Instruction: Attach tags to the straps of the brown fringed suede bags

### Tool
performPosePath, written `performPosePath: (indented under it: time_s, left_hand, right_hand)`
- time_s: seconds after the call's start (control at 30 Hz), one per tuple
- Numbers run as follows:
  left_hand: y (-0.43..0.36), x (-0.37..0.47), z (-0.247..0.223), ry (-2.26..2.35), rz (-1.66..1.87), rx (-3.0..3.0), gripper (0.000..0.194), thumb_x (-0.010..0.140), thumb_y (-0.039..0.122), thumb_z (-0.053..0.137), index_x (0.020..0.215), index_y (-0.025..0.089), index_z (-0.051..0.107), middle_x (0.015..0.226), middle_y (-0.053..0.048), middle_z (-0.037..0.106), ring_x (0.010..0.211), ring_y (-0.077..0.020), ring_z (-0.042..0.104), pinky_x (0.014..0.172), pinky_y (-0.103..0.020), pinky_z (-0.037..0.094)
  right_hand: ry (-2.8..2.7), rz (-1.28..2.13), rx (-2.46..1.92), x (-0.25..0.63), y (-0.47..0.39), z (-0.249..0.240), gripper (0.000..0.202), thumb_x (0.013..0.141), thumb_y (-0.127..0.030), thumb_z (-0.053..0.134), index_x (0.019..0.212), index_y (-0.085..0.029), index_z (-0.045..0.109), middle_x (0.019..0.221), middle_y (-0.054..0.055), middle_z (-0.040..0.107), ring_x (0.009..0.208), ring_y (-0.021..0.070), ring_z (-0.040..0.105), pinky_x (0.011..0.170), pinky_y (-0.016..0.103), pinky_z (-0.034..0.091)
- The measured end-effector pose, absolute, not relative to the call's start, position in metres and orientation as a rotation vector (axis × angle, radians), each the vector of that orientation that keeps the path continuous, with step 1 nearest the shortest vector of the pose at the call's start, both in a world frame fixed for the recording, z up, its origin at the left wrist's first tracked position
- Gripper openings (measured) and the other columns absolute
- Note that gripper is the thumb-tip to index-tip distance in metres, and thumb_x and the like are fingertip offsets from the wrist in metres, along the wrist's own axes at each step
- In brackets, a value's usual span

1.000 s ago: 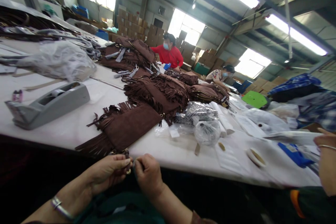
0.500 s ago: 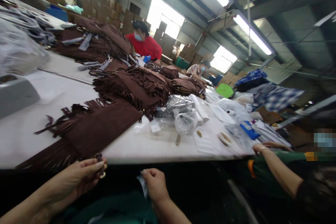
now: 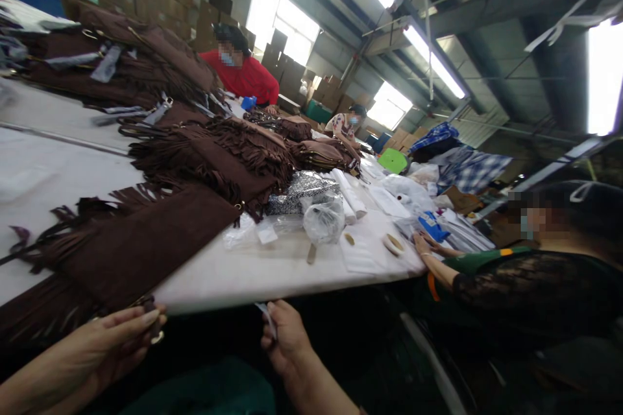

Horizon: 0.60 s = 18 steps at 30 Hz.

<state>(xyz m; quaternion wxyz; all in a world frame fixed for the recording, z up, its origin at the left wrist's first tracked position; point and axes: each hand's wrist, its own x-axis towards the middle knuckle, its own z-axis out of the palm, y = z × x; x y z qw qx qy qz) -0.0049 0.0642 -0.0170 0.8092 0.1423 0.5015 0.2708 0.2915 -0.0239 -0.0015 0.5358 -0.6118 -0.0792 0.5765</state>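
A dark brown fringed bag (image 3: 141,243) lies at the front edge of the table, its fringe spread to the left. My left hand (image 3: 109,340) is closed on a short brown strap end (image 3: 150,311) at the bag's near corner; a gold-coloured metal ring (image 3: 156,337) hangs under the fingers. To the right, my right hand (image 3: 287,334) pinches a small pale strip (image 3: 267,319), thin like plastic film or paper, just below the table edge. Its exact kind I cannot make out.
More brown fringed bags (image 3: 209,155) are heaped across the white table (image 3: 233,279). Clear plastic wrap (image 3: 324,217), a roll of tape (image 3: 392,244) and a blue packet (image 3: 432,225) lie to the right. A co-worker (image 3: 535,272) leans on the table there; two others work farther back.
The view has swung right, so the bags and both hands sit farther left and the right-hand co-worker shows more fully. The pale strip's angle has changed in my right hand.
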Motion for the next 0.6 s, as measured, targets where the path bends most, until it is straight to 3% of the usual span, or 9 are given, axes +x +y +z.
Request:
performPosePath:
  time_s: [0.13, 0.3, 0.5, 0.6]
  left_hand:
    - [0.063, -0.003, -0.009, 1.051, 0.576, 0.237, 0.021, 0.077, 0.002, 0.077, 0.087, 0.02, 0.071, 0.079, 0.003, 0.078, 0.069, -0.0137, 0.072, 0.058, -0.018, 0.058]
    - [0.057, 0.004, 0.012, 1.065, 0.609, 0.342, 0.04, 0.058, 0.002, 0.091, 0.088, 0.015, 0.068, 0.079, -0.001, 0.077, 0.068, -0.0151, 0.071, 0.057, -0.02, 0.059]
    - [0.054, 0.008, 0.021, 1.076, 0.631, 0.38, 0.032, 0.065, 0.006, 0.087, 0.092, 0.012, 0.071, 0.081, -0.004, 0.075, 0.067, -0.0142, 0.069, 0.058, -0.02, 0.058]
    - [0.051, 0.011, 0.03, 1.075, 0.646, 0.409, 0.025, 0.065, 0.007, 0.087, 0.085, 0.012, 0.072, 0.078, -0.006, 0.074, 0.065, -0.0145, 0.068, 0.056, -0.019, 0.057]
  right_hand:
    - [-0.171, 1.49, -1.223, 0.292, -0.031, 0.021, 0.038, 0.061, -0.031, 0.079, 0.082, -0.02, 0.05, 0.056, -0.01, 0.047, 0.039, 0.0018, 0.03, 0.04, 0.015, 0.016]
    - [-0.295, 1.489, -1.249, 0.287, -0.061, 0.029, 0.073, 0.06, -0.041, 0.082, 0.123, -0.016, 0.056, 0.05, -0.01, 0.048, 0.039, 0.0066, 0.034, 0.039, 0.019, 0.023]
    - [-0.532, 1.458, -1.225, 0.276, -0.07, 0.033, 0.062, 0.063, -0.043, 0.085, 0.113, -0.012, 0.066, 0.054, -0.009, 0.043, 0.04, 0.0045, 0.032, 0.041, 0.02, 0.025]
    - [-0.755, 1.422, -1.266, 0.262, -0.055, 0.034, 0.058, 0.067, -0.038, 0.084, 0.116, -0.013, 0.067, 0.06, -0.006, 0.05, 0.048, 0.0054, 0.036, 0.047, 0.019, 0.027]
